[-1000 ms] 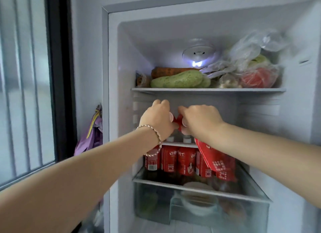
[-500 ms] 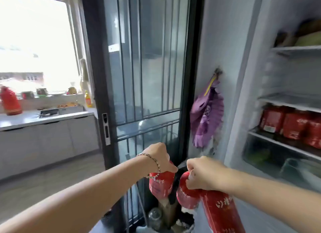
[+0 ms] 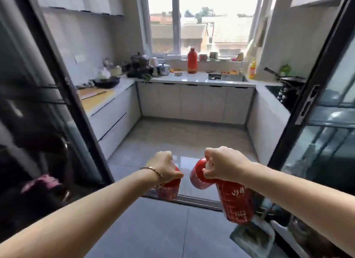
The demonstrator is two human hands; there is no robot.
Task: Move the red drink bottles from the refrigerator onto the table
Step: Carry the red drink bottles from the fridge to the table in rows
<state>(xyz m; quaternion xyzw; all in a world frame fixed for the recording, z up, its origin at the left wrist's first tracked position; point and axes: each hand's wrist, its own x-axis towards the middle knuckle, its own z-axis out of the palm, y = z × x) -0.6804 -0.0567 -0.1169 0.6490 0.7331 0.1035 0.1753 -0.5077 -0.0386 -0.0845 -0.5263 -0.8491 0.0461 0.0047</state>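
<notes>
My left hand (image 3: 165, 167) grips the top of one red drink bottle (image 3: 169, 188), which hangs below it in front of me. My right hand (image 3: 222, 165) grips two red drink bottles by their tops: one (image 3: 198, 175) leans left toward the other hand, and the other (image 3: 236, 206) hangs down to the right, showing white print. Both hands are at waist height over the grey floor, just before a doorway. Neither the refrigerator nor a table is in view.
Black-framed sliding glass doors stand at left (image 3: 63, 88) and right (image 3: 315, 92), with their floor track (image 3: 192, 199) just ahead. Beyond is a kitchen with a U-shaped counter (image 3: 192, 79), a red thermos (image 3: 192, 60), pots and a stove. Clutter lies on the floor at lower right (image 3: 255, 236).
My view has swung left from the open refrigerator to the kitchen doorway. Both hands pulled the red bottles off the shelf and lowered them, still holding them.
</notes>
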